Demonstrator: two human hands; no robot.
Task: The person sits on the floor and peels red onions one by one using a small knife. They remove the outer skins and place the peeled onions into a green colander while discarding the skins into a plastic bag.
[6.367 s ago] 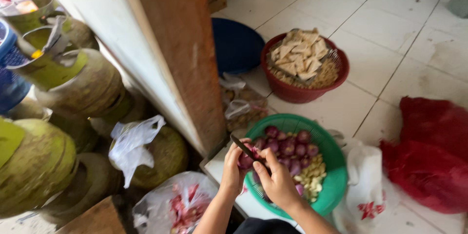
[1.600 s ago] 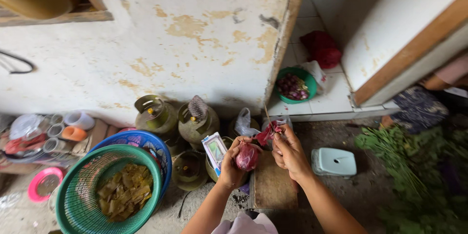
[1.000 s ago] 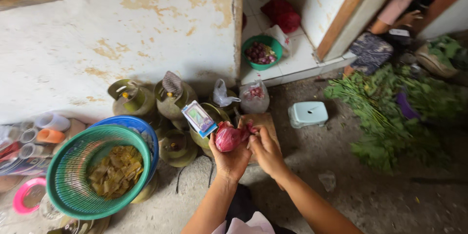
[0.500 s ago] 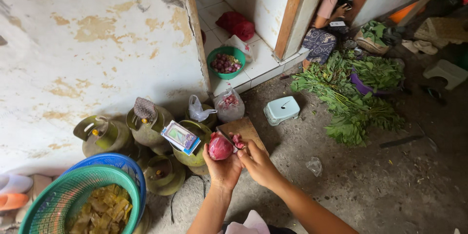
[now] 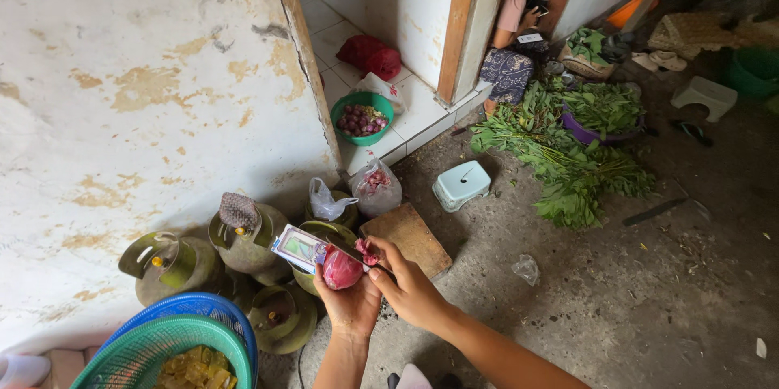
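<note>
My left hand (image 5: 350, 301) grips a red onion (image 5: 342, 269) and presses a small flat packet (image 5: 297, 248) against it. My right hand (image 5: 410, 285) holds a dark-bladed knife (image 5: 350, 255) whose blade lies across the top of the onion, beside a loose piece of red peel (image 5: 367, 251). Both hands are raised above a brown wooden board (image 5: 407, 238) on the concrete ground.
Several green gas cylinders (image 5: 243, 231) stand by the stained wall. A green basket in a blue one (image 5: 182, 343) sits lower left. A green bowl of onions (image 5: 362, 117) rests on the tiled step. A pale small stool (image 5: 462, 184), leafy greens (image 5: 568, 162), a seated person (image 5: 519, 8) lie beyond.
The view has swung from the tiled step out over the concrete yard. My hands stay together on the onion and knife; more of the yard and greens shows now.
</note>
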